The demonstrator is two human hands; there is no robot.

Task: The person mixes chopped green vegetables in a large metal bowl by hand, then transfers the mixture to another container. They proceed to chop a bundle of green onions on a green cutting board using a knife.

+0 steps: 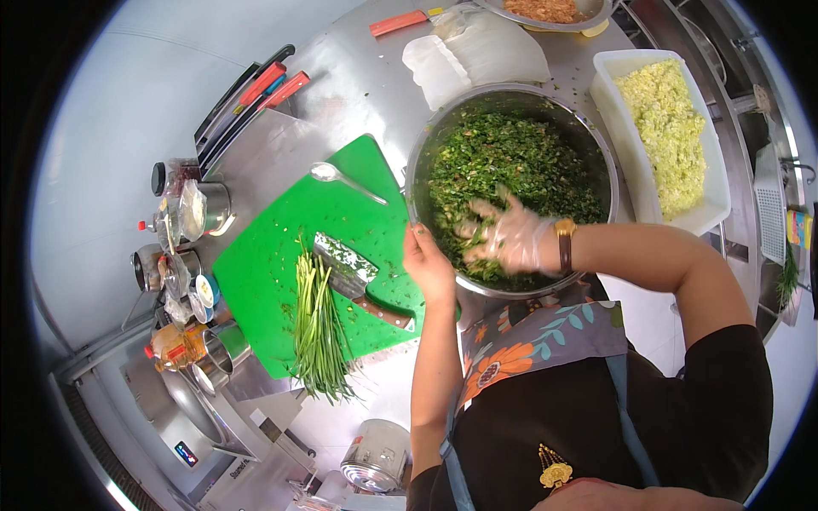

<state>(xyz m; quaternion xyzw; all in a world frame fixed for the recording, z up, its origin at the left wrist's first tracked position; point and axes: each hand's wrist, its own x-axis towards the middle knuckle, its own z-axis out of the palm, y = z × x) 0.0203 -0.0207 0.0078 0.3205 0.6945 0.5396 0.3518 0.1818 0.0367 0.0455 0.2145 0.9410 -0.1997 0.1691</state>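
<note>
A large round metal bowl [612, 172] holds finely chopped green leaves [511, 147] mixed with small paler bits. My right hand [508, 239], in a clear plastic glove, is in the greens with its fingers spread and slightly blurred; I cannot tell whether it grips any of them. My bare left hand [427, 259] holds the bowl's rim at the near left side. Left of the bowl lies a green cutting board [262, 255] with a cleaver [345, 265], its blade flecked with green bits. A bunch of garlic chives [319, 338] lies beside the cleaver and hangs over the board's edge. A metal spoon [326, 172] rests farther up the board.
A white plastic tub [629, 153] of chopped pale cabbage stands right of the bowl. Behind are plastic bags [492, 48], a red-handled tool [397, 23] and a basin of minced filling [543, 9]. A knife rack [239, 108], pots and jars [214, 204] line the left wall.
</note>
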